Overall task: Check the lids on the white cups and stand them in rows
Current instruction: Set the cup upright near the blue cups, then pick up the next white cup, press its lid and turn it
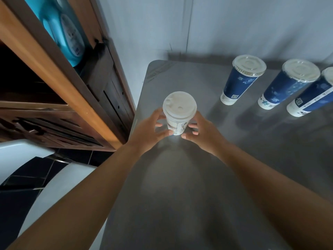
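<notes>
A white paper cup [175,126] with a white sip lid [179,106] stands upright on the steel table [180,186], near its left edge. My left hand [147,131] is at the cup's left side and my right hand [202,134] at its right side. The fingertips of both hands rest against the lower part of the cup wall, fingers spread around it. The lid sits flat on the rim.
Three tall blue cups with clear flat lids [241,80] [286,85] [313,94] stand in a row at the back right. A wooden cabinet [59,91] with a turquoise bottle [63,27] rises left of the table. A grey wall lies behind.
</notes>
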`<state>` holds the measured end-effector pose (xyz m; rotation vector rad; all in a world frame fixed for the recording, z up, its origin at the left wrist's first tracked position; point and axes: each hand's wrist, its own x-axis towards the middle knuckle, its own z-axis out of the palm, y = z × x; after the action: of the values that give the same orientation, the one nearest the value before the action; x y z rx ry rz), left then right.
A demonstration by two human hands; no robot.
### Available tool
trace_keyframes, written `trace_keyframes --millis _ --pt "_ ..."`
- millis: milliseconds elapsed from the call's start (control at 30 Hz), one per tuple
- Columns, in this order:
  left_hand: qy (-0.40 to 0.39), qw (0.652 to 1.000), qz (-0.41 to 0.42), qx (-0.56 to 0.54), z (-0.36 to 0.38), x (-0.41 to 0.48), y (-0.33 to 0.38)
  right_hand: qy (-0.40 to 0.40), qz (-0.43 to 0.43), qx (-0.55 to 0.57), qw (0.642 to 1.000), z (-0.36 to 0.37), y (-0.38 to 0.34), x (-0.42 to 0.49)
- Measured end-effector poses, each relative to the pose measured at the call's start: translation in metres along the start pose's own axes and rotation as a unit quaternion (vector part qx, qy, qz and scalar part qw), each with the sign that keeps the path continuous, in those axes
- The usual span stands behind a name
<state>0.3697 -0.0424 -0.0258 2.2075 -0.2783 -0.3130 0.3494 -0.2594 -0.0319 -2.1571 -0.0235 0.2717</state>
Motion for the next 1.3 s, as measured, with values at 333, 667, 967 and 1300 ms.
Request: trace_keyframes --millis 333,667,967,1300 --pt "-0.034 0.986 -0.038 0.16 -0.009 -0.103 0.03 -0.047 0.163 -0.197 0.966 -0.054 -0.018 -0.12" --pt "-0.055 0.962 -0.008 0.268 0.028 -0.211 0.115 0.06 0.143 -0.262 0.953 -0.088 -0.057 -0.302" --pt "-0.071 0.952 0.026 0.296 0.086 -0.27 0.166 0.057 0.107 -0.273 0.954 -0.08 -0.04 -0.391" --pt "-0.118 0.968 -0.06 0.214 0.144 -0.308 0.146 -0.017 0.045 -0.192 0.98 -0.061 -0.017 -0.413"
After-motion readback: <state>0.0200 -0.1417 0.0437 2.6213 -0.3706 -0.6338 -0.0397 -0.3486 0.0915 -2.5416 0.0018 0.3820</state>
